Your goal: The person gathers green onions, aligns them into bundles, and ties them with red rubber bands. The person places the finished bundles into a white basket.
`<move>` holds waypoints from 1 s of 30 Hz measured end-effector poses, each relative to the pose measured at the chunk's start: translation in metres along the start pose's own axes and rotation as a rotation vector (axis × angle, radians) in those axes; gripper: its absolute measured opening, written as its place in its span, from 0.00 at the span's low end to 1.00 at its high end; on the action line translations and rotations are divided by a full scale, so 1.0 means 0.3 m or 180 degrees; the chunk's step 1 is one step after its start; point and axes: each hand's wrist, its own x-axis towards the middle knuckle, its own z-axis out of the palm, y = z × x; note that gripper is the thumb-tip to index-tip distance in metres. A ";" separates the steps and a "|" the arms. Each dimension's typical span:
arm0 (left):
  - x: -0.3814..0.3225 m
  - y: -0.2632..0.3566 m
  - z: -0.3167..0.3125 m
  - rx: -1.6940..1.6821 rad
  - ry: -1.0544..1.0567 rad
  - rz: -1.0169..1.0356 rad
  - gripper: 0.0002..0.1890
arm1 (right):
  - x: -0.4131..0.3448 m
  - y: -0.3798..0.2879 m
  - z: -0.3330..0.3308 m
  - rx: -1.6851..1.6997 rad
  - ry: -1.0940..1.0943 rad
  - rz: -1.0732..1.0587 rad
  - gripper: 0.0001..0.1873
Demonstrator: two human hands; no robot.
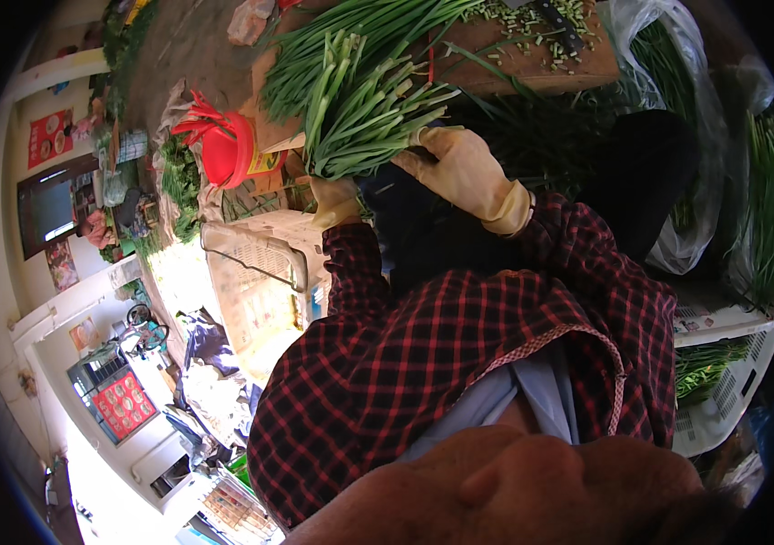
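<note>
Both my hands wear pale yellow rubber gloves. My left hand (334,202) holds a bunch of green garlic chives (366,116) from below, its fingers mostly hidden behind the leaves. My right hand (465,170) has its thumb and fingers on the right side of the same bunch, near the pale stem ends. Just beyond lies a larger pile of chives (359,34). A wooden board (516,78) at the top bears chopped stem pieces (530,34) and a knife with a black handle (559,26).
A red plastic bucket (227,153) with red ties (203,116) stands left of the bunch. Nearer is a pale plastic crate (264,272). On the right are clear plastic bags (710,136) of chives and a white crate (727,381) with greens. A stone (249,20) lies at the top.
</note>
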 end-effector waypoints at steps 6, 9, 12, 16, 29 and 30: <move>0.005 0.007 0.020 -0.0097 0.0033 -0.0046 0.21 | -0.102 -0.015 -0.248 0.2759 -0.1935 0.0832 0.09; 0.010 0.018 0.018 -0.0192 0.0039 -0.0104 0.21 | -0.147 0.021 -0.427 0.2844 -0.1670 0.0825 0.06; 0.016 0.025 0.007 -0.0421 0.0053 -0.0214 0.21 | -0.141 0.076 -0.460 -0.0419 -0.0639 0.0511 0.12; 0.031 0.039 -0.024 -0.1541 0.0102 -0.0778 0.21 | -0.070 0.106 -0.318 -0.1711 0.0197 0.0101 0.24; 0.038 0.073 -0.018 -0.6719 0.0448 -0.2926 0.22 | -0.129 0.031 -0.499 0.1023 0.0138 0.0713 0.05; 0.037 0.073 -0.020 -0.6810 0.0467 -0.2951 0.22 | -0.127 0.054 -0.569 0.1378 -0.0038 0.0411 0.09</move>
